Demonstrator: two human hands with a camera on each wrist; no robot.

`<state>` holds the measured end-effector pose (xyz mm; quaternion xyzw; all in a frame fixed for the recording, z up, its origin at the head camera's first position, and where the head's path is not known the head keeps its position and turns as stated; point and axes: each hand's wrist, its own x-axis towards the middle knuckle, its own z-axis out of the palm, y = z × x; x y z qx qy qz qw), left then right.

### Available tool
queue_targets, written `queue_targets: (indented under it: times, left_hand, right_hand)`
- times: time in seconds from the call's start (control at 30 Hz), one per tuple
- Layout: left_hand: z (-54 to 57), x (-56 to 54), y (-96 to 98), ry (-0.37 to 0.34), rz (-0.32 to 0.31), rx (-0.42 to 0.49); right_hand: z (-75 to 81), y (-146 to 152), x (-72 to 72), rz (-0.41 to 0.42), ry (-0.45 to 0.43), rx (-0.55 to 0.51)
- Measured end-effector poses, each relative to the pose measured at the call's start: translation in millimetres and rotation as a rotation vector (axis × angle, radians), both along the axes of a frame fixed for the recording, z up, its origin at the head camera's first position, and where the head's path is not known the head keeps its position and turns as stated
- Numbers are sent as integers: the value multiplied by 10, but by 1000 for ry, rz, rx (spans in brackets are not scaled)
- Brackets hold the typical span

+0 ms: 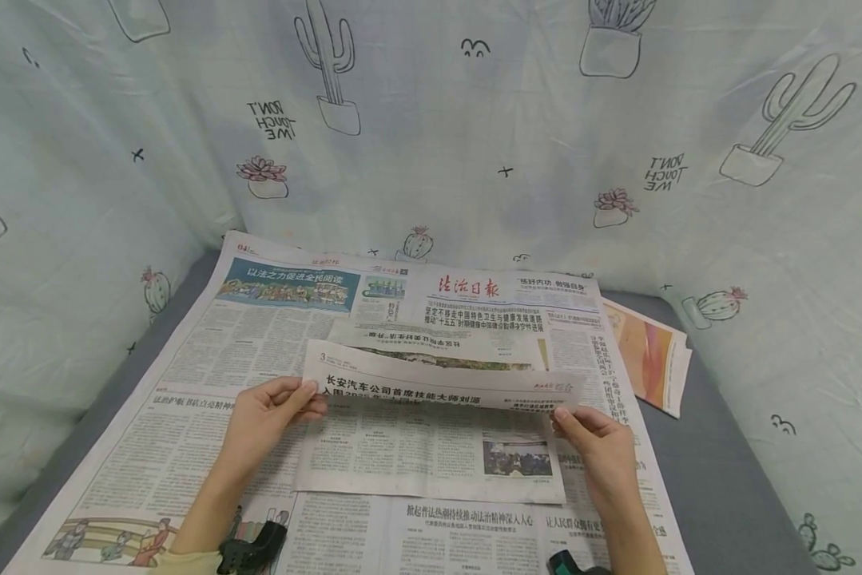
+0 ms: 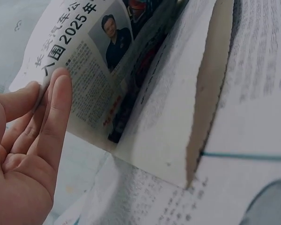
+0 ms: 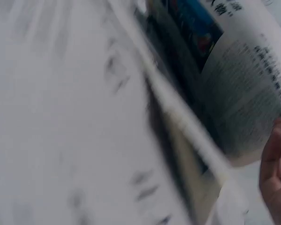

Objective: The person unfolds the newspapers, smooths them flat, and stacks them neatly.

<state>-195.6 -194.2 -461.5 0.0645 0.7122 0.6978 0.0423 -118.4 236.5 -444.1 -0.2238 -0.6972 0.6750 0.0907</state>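
Folded newspaper point(image 1: 431, 459) positioned over the middle of spread newspaper point(image 1: 150, 359), directly between both hands. Upper panel point(image 1: 488, 393) raised and bowed; lower panel extended below toward the near edge of the table. Second headline line on upper panel partly lost at the curved edge. Behind upper panel: inverted printed panel point(image 1: 431, 345), lower part covered. Attachment of inverted panel to folded newspaper: impossible to tell.

Left hand point(image 1: 276, 407): pinching the left end of upper panel between thumb and fingers; grip confirmed in the left wrist view. Right hand point(image 1: 601, 447): pinching the right end of upper panel, thumb in front, fingertips largely hidden. In the right wrist view, cut off at the right border, with only part of the fingers visible.

Left wrist view: portrait photo point(image 2: 111, 42) legible on the inner page; adjacent dark picture cropped at the top. Right wrist view: near paper heavily blurred, characters unreadable.

Spread newspaper cropped at the bottom of the head view and partly covered by both forearms. Grey table point(image 1: 711, 455) mostly concealed underneath. Orange-printed paper point(image 1: 649, 355) at the right, left portion hidden under spread newspaper. Dark wrist devices point(image 1: 252, 549) truncated at the bottom border. Cactus-print cloth point(image 1: 431, 120) behind, cropped at top and sides.
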Motion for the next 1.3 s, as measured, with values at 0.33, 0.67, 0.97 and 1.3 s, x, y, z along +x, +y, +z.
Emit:
queue_targets:
  times: [0.33, 0.67, 0.97, 1.3]
  left_hand:
    - [153, -52, 30, 72, -9, 34]
    - [478, -345, 15, 142, -71, -148]
    - [436, -566, 16, 193, -16, -399]
    - [545, -758, 75, 209, -19, -509]
  right_hand:
    - [224, -1, 12, 74, 22, -32]
    - [524, 195, -290, 251, 114, 6]
    - [632, 238, -609, 262, 74, 71]
    - [720, 323, -906, 158, 26, 441]
